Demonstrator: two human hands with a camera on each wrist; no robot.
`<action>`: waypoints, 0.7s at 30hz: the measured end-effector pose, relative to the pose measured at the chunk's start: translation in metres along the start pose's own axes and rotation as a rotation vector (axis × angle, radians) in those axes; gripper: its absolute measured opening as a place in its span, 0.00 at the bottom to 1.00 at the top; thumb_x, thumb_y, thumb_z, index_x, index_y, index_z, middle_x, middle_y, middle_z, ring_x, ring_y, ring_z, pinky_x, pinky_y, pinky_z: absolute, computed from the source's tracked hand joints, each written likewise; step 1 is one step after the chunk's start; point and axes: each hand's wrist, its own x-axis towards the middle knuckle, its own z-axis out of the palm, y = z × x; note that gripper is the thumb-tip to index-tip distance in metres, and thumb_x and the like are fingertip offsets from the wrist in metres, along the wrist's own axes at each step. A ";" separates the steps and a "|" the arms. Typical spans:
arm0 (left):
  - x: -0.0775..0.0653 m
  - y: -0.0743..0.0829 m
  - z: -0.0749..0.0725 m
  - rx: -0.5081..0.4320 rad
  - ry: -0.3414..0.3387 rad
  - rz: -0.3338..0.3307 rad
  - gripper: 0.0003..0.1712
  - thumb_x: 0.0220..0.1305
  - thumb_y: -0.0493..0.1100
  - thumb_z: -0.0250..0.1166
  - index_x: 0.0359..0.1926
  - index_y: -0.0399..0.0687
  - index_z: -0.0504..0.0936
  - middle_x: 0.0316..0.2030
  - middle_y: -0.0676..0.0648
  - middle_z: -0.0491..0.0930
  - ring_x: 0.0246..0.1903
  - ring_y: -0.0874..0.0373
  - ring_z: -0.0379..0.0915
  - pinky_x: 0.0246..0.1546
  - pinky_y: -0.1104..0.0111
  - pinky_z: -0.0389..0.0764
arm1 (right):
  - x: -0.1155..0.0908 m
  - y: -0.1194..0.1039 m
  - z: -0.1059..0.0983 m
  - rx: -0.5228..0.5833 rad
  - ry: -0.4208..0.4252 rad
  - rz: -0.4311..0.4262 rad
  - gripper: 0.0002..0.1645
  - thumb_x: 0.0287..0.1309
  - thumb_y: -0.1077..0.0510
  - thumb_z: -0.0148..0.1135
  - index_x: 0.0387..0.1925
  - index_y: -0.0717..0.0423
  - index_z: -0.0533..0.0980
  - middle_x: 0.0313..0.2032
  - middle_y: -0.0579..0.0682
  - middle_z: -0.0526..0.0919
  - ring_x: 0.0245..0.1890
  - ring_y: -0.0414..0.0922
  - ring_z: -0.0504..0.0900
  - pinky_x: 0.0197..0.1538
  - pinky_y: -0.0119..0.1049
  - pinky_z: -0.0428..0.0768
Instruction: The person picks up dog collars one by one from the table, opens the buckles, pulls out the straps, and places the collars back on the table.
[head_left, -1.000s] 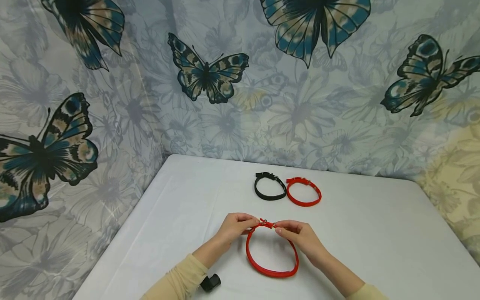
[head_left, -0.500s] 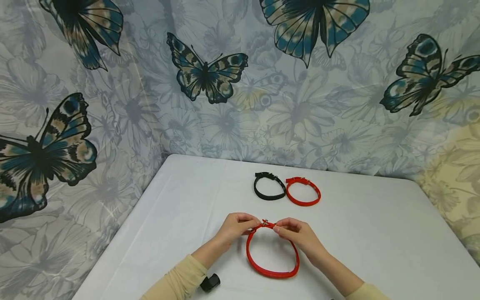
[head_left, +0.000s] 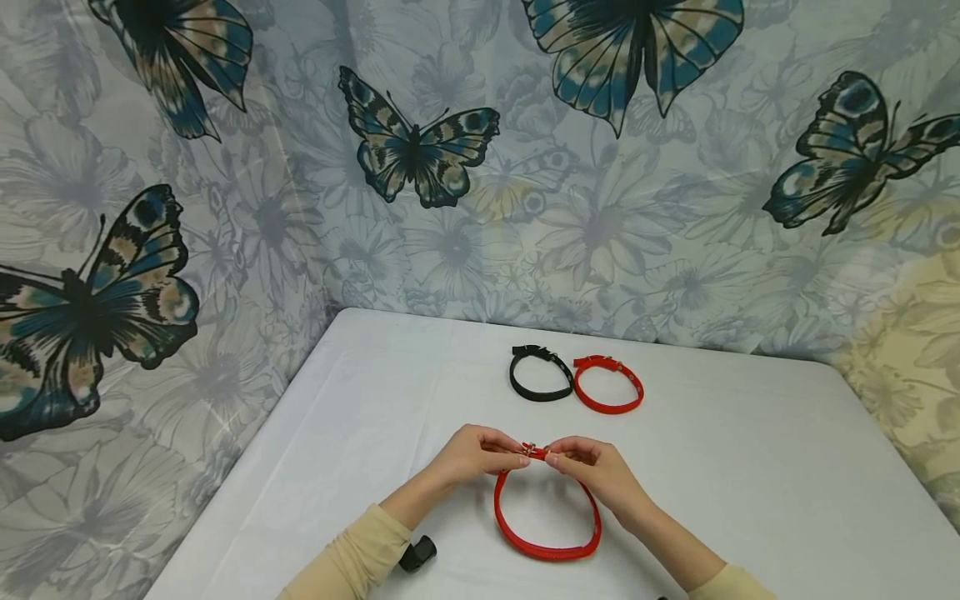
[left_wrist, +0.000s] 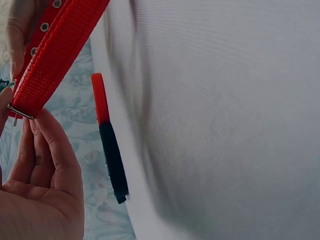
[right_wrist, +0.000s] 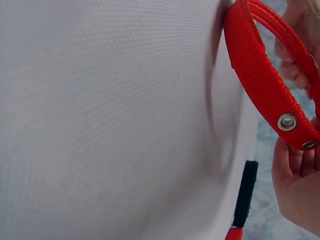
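Observation:
A red webbing collar (head_left: 550,553) with metal eyelets and a buckle forms a loop in front of me, its far side raised in my two hands. My left hand (head_left: 480,454) pinches the collar beside its buckle (left_wrist: 21,112). Across a small gap, my right hand (head_left: 596,471) pinches the strap on the other side of the buckle. In the right wrist view a metal eyelet (right_wrist: 287,122) shows on the strap close to the right fingers. Fingertips partly cover the buckle in the head view.
Farther back on the white table (head_left: 750,467) lie a black collar (head_left: 540,396) and a second red collar (head_left: 609,408), side by side. A small black object (head_left: 418,553) sits by my left forearm. Butterfly-patterned cloth (head_left: 600,250) hangs behind the table.
The left fingers have shifted right along the strap, onto the buckle area and nearer the right hand. The right hand stays almost in place. The collar loop hardly moves.

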 end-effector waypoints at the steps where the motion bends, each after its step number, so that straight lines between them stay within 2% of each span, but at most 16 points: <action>1: 0.000 0.000 0.000 -0.001 0.000 -0.001 0.12 0.54 0.46 0.75 0.38 0.46 0.88 0.31 0.50 0.86 0.30 0.59 0.81 0.36 0.61 0.83 | 0.000 0.000 0.000 -0.006 -0.005 -0.002 0.19 0.60 0.49 0.67 0.47 0.58 0.81 0.40 0.49 0.84 0.42 0.47 0.77 0.47 0.41 0.78; 10: 0.000 -0.002 -0.002 -0.040 0.022 -0.013 0.10 0.54 0.43 0.74 0.37 0.45 0.89 0.29 0.49 0.86 0.26 0.61 0.78 0.36 0.62 0.82 | -0.003 0.001 -0.008 -0.013 -0.065 -0.009 0.21 0.61 0.47 0.65 0.50 0.55 0.82 0.48 0.54 0.84 0.49 0.46 0.77 0.54 0.40 0.75; 15: -0.001 -0.003 -0.004 -0.081 0.022 -0.037 0.11 0.54 0.44 0.74 0.38 0.44 0.89 0.30 0.49 0.86 0.28 0.61 0.79 0.38 0.60 0.83 | -0.005 0.002 -0.013 -0.011 -0.113 -0.024 0.21 0.64 0.48 0.62 0.51 0.57 0.81 0.51 0.56 0.82 0.49 0.46 0.76 0.55 0.45 0.75; 21: -0.001 -0.004 -0.004 -0.091 0.032 -0.036 0.12 0.54 0.44 0.74 0.38 0.44 0.89 0.32 0.49 0.86 0.29 0.61 0.79 0.37 0.64 0.82 | -0.006 0.000 -0.017 0.000 -0.169 -0.041 0.20 0.64 0.51 0.62 0.52 0.59 0.81 0.51 0.58 0.82 0.48 0.46 0.76 0.55 0.44 0.75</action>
